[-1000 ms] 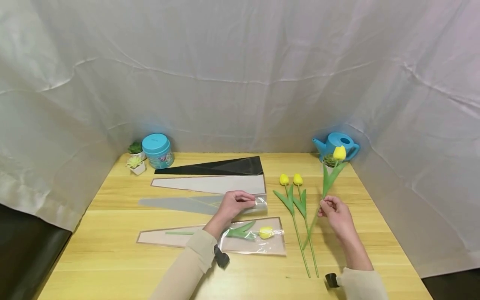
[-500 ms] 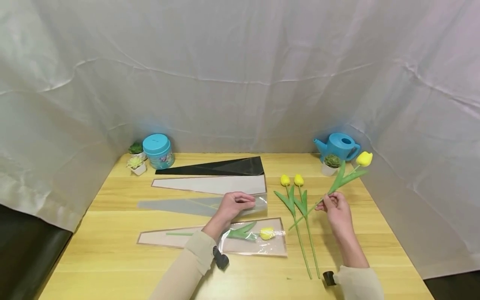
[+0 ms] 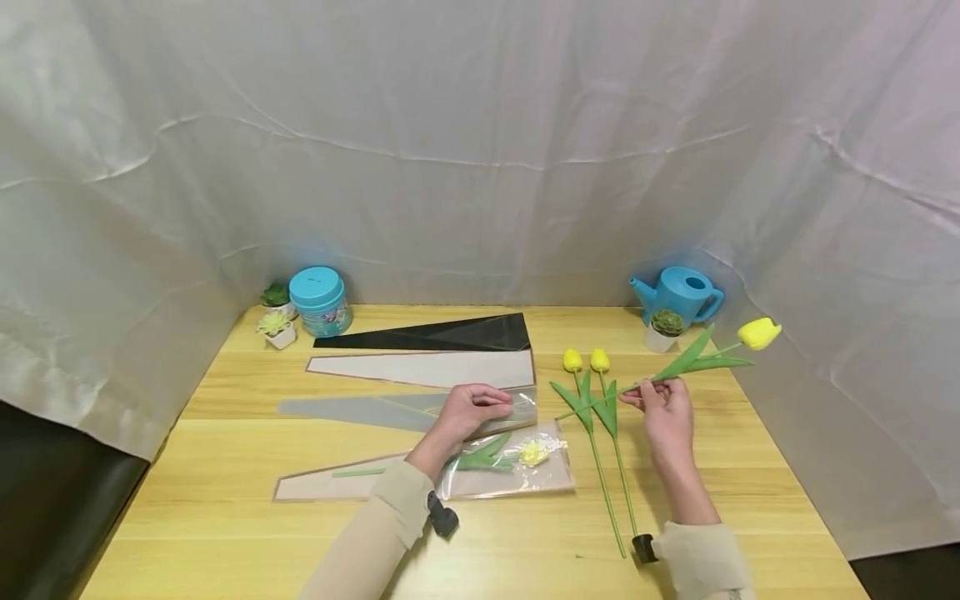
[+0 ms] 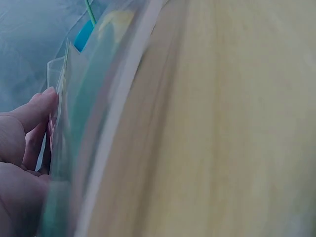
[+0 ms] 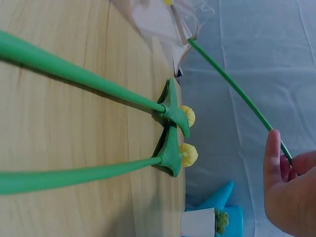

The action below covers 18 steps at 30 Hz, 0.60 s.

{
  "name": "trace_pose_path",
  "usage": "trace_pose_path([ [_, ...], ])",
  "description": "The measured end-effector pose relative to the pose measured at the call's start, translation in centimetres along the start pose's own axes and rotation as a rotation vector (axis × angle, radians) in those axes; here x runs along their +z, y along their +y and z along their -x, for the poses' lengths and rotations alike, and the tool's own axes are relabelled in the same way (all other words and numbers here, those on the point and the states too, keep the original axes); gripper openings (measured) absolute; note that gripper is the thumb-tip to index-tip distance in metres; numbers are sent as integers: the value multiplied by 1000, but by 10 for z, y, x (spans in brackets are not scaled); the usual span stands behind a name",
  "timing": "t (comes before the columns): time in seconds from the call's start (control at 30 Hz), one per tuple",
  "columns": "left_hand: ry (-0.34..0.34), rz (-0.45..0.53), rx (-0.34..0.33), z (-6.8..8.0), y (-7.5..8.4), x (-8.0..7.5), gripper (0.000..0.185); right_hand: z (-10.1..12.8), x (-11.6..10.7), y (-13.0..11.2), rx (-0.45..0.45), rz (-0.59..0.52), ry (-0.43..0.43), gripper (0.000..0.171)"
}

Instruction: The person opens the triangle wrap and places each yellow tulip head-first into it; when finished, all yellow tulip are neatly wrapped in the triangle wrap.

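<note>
I see my right hand (image 3: 663,414) pinching the stem of a yellow tulip (image 3: 697,360) between thumb and fingertips, and the flower is lifted off the worktop (image 3: 225,517). Its stem runs almost level: the bare end points left past the hand, over the leaves of two more tulips (image 3: 600,417), and the yellow head sticks out to the right, beyond the worktop's edge in front of the white sheet. From the right wrist view, the stem (image 5: 237,91) crosses above those two lying tulips (image 5: 173,133), which rest side by side on the wood.

My left hand (image 3: 468,410) has its fingers curled, pinching the open edge of a clear cellophane sleeve (image 3: 405,410) that lies flat, just left of the lying tulips. In the left wrist view the fingers (image 4: 37,111) press the film's edge. Nearer me, a wrapped tulip (image 3: 525,454) lies inside another sleeve, touching the left forearm's side. A blue watering can (image 3: 678,292) stands at the far right corner.
</note>
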State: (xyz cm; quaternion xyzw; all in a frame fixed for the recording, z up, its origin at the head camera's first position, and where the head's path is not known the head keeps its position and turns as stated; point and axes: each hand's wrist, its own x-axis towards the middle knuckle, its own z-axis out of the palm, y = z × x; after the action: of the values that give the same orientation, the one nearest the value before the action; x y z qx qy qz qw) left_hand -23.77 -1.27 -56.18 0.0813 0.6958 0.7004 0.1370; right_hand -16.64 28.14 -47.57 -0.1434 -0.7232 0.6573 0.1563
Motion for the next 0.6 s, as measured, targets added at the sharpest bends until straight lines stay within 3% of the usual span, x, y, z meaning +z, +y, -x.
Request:
trace_pose_path([
  [0.3,4,-32,18,0,0,1,20,-1,0,2,-31,-62,100,16],
  [0.6,-4,-40,12,2,1,1,19,0,6,8,20,-70,33,21],
])
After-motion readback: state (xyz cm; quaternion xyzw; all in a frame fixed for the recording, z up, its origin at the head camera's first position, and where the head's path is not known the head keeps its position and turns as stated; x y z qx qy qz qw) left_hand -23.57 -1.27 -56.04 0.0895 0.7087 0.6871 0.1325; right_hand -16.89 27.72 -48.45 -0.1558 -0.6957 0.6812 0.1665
